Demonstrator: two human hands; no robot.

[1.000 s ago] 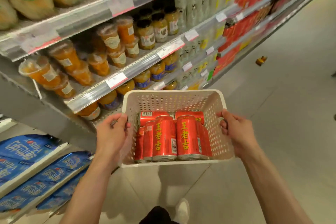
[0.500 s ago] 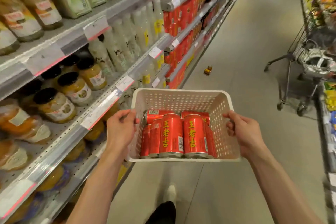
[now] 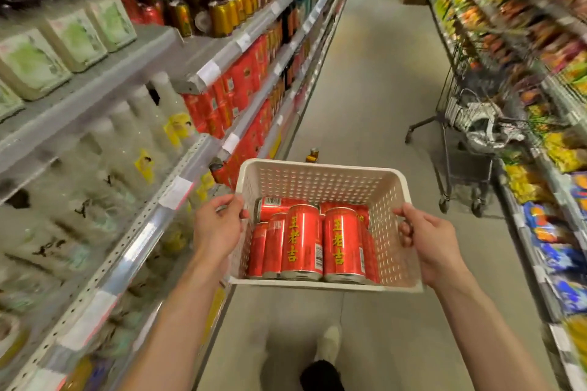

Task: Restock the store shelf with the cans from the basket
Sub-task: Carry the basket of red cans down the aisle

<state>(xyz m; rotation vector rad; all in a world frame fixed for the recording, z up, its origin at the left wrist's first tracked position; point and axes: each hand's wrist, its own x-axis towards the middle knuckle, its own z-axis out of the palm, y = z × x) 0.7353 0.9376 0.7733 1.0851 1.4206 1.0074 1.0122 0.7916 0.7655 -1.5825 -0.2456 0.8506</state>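
**Aisle walk, restocking not begun**

In a supermarket aisle, the white basket (image 3: 320,181) is carried at waist height, left hand (image 3: 217,225) and right hand (image 3: 428,241) gripping its sides. Red cans (image 3: 313,243) all lie inside it; matching red stock (image 3: 235,86) fills shelves beyond the basket's left.

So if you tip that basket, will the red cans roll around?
Probably. The red cans are round and smooth, and the far half of the basket is bare, leaving room to slide. They look sealed and full, so likely heavy; both hands grip the rim.
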